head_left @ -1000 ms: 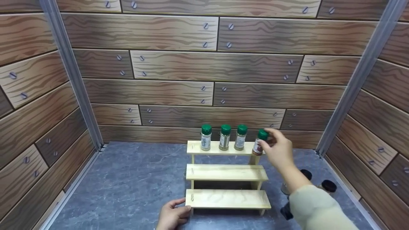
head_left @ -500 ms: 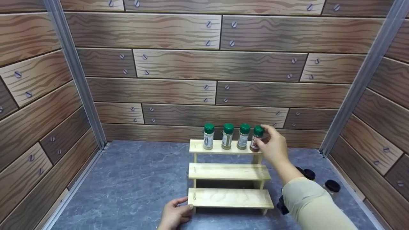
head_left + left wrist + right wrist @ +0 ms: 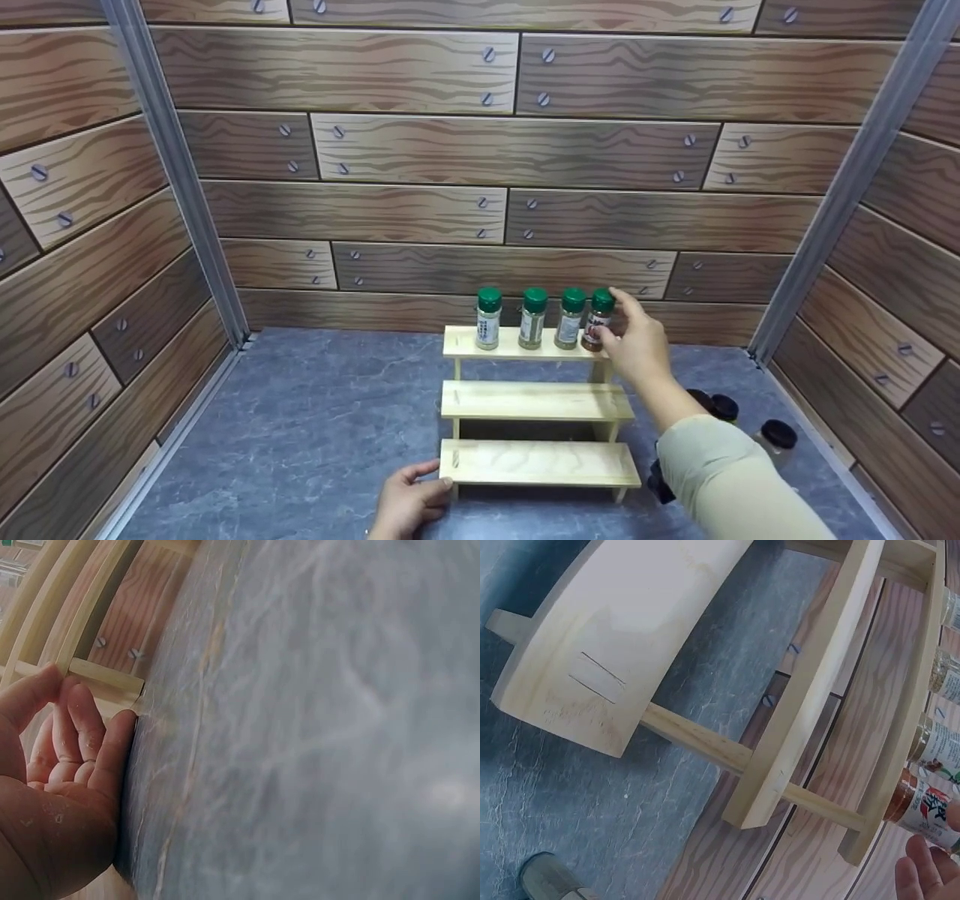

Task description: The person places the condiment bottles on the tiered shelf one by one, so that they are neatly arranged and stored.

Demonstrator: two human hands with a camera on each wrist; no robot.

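While my left hand [image 3: 409, 501] is pinching the wooden rack [image 3: 536, 399] by its bottom left edge, my right hand [image 3: 637, 343] is holding a green-capped spice jar [image 3: 598, 326] at the right edge of the top shelf [image 3: 463, 345].

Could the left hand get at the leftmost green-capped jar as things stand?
Probably yes, if it lets go of the wooden rack: the left hand grips its near left corner, but nothing stands on the two lower shelves in front of the leftmost green-capped jar.
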